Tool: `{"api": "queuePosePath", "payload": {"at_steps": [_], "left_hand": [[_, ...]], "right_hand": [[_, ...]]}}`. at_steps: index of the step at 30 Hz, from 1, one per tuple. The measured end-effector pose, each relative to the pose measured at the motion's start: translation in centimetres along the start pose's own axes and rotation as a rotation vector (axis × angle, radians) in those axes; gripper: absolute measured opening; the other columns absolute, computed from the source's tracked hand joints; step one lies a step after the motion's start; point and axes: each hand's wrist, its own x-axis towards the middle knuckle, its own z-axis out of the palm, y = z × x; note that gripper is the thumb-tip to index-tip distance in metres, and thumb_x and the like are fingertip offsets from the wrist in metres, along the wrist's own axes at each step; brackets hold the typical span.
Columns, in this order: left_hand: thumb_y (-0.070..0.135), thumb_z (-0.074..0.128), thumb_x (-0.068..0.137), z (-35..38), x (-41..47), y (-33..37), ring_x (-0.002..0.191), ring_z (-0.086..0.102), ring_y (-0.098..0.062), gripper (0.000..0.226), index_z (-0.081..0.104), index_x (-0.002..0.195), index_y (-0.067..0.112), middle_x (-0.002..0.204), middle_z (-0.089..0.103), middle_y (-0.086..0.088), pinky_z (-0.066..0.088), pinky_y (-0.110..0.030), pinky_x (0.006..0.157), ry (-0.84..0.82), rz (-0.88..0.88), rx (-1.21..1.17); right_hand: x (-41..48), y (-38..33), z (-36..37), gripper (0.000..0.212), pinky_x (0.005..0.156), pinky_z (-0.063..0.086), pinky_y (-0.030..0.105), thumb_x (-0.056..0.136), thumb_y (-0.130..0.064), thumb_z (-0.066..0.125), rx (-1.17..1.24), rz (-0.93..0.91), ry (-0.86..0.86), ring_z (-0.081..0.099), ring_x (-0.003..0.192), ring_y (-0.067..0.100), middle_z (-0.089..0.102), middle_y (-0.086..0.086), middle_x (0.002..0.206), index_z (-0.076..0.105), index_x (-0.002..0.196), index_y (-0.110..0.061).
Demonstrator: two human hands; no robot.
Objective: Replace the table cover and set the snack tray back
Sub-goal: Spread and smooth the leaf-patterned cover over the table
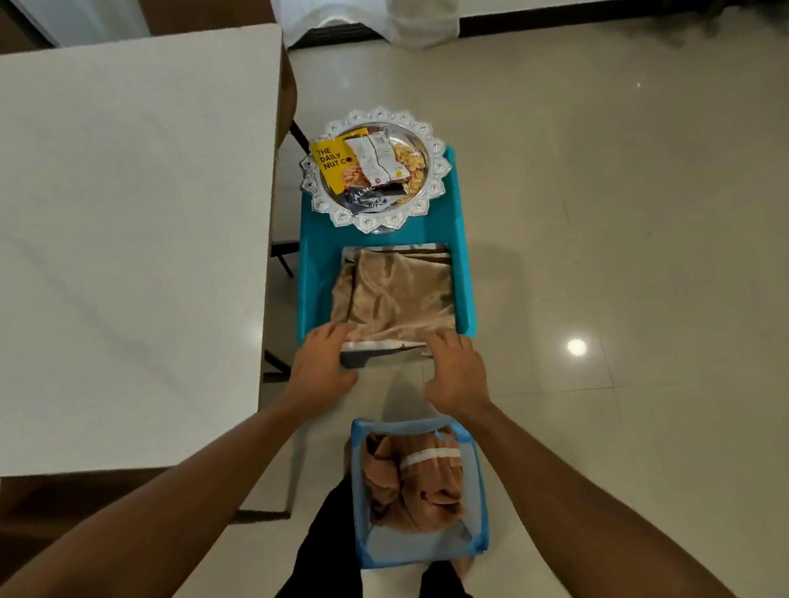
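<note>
A folded tan table cover [397, 294] lies on a teal stool [319, 267] to the right of the bare white table [109, 236]. My left hand [320, 368] grips the cover's near left corner. My right hand [455, 372] holds its near right edge, fingers curled over the fold. Behind the cover, on the same stool, stands a silver snack tray [435, 154] with a scalloped rim, holding several snack packets [358, 164]. The underside of the cover's near edge is hidden by my fingers.
A blue mesh basket [479, 495] with a crumpled brown cloth [416, 481] inside stands on the floor at my feet. Dark table legs show under the table's right edge. A white curtain [374, 3] hangs at the back. Glossy tiled floor stretches to the right.
</note>
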Motion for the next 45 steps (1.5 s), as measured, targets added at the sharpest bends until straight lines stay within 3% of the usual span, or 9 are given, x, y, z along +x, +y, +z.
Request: {"api": "queuePosePath", "payload": {"at_steps": [6,9,13,18,24,28,33,38,45], "left_hand": [[0.031,0.077,0.08,1.4,7.8,-2.1,0.151,0.013,-0.027,0.089,0.028,0.154,0.025,0.161,0.023,0.0,0.023,-0.056,0.116,-0.366,0.085,0.269],[0.036,0.078,0.078,2.7,10.0,-2.8,0.147,0.02,-0.028,0.094,0.025,0.155,0.028,0.158,0.026,-0.002,0.025,-0.057,0.116,-0.481,0.139,0.317],[0.031,0.074,0.079,4.0,11.4,-2.0,0.139,0.034,-0.032,0.084,0.031,0.151,0.029,0.15,0.037,-0.005,0.03,-0.055,0.111,-0.528,0.123,0.317],[0.021,0.069,0.083,4.0,11.7,-1.7,0.132,0.044,-0.033,0.073,0.037,0.148,0.031,0.144,0.047,-0.006,0.034,-0.054,0.108,-0.471,0.063,0.318],[0.027,0.081,0.074,1.6,10.5,-1.8,0.119,0.058,-0.031,0.076,0.044,0.14,0.029,0.132,0.059,-0.005,0.051,-0.045,0.093,-0.334,0.06,0.131],[0.04,0.087,0.063,0.0,7.2,-1.1,0.119,0.059,-0.03,0.09,0.039,0.139,0.03,0.134,0.058,-0.002,0.051,-0.052,0.094,-0.146,0.055,-0.045],[0.023,0.076,0.083,-2.8,1.2,0.4,0.111,0.063,-0.029,0.061,0.051,0.138,0.02,0.125,0.066,-0.008,0.052,-0.041,0.092,0.165,0.058,-0.303],[0.009,0.069,0.081,-9.1,-3.4,0.4,0.098,0.067,-0.03,0.048,0.061,0.129,0.015,0.111,0.072,-0.008,0.049,-0.032,0.077,0.203,0.174,-0.256],[0.007,0.062,0.08,-22.7,-6.9,-0.6,0.101,0.067,-0.034,0.049,0.067,0.125,0.026,0.111,0.074,-0.006,0.05,-0.037,0.081,0.306,0.225,-0.029]], "right_hand": [[6.9,-1.3,0.9,0.081,0.105,0.039,0.049,0.076,-0.019,0.072,-0.296,0.072,-0.128,0.031,0.143,0.029,0.034,0.006,0.155,0.038,0.149,-0.026],[9.5,-1.5,2.2,0.077,0.103,0.041,0.054,0.078,-0.025,0.073,-0.363,0.125,-0.247,0.042,0.136,0.032,0.043,0.006,0.149,0.039,0.148,-0.028],[11.3,-1.9,2.4,0.041,0.096,0.047,0.048,0.086,-0.025,0.066,-0.404,0.166,-0.223,0.063,0.111,0.028,0.067,0.001,0.12,0.062,0.126,-0.031],[11.5,-2.3,1.5,0.021,0.089,0.053,0.046,0.089,-0.026,0.061,-0.394,0.139,-0.135,0.067,0.099,0.028,0.072,0.002,0.105,0.071,0.107,-0.027],[10.7,-4.8,-2.2,0.032,0.085,0.055,0.043,0.087,-0.027,0.053,-0.082,0.006,0.02,0.067,0.099,0.031,0.075,0.002,0.105,0.075,0.11,-0.029],[8.6,-7.8,-6.4,0.031,0.089,0.048,0.033,0.083,-0.013,0.063,0.08,-0.148,0.09,0.068,0.1,0.021,0.077,-0.002,0.104,0.079,0.107,-0.027],[3.9,-12.3,-10.9,0.038,0.092,0.052,0.039,0.082,-0.014,0.056,-0.017,-0.238,0.05,0.066,0.099,0.02,0.076,-0.005,0.108,0.075,0.111,-0.032],[-0.9,-16.3,-15.2,0.04,0.086,0.05,0.034,0.083,-0.019,0.054,-0.102,-0.268,0.009,0.063,0.104,0.019,0.073,-0.009,0.114,0.073,0.112,-0.038],[-4.2,-26.0,-21.2,0.047,0.093,0.049,0.035,0.087,-0.006,0.053,-0.198,-0.37,0.045,0.061,0.113,0.026,0.071,-0.001,0.124,0.073,0.123,-0.03]]}}
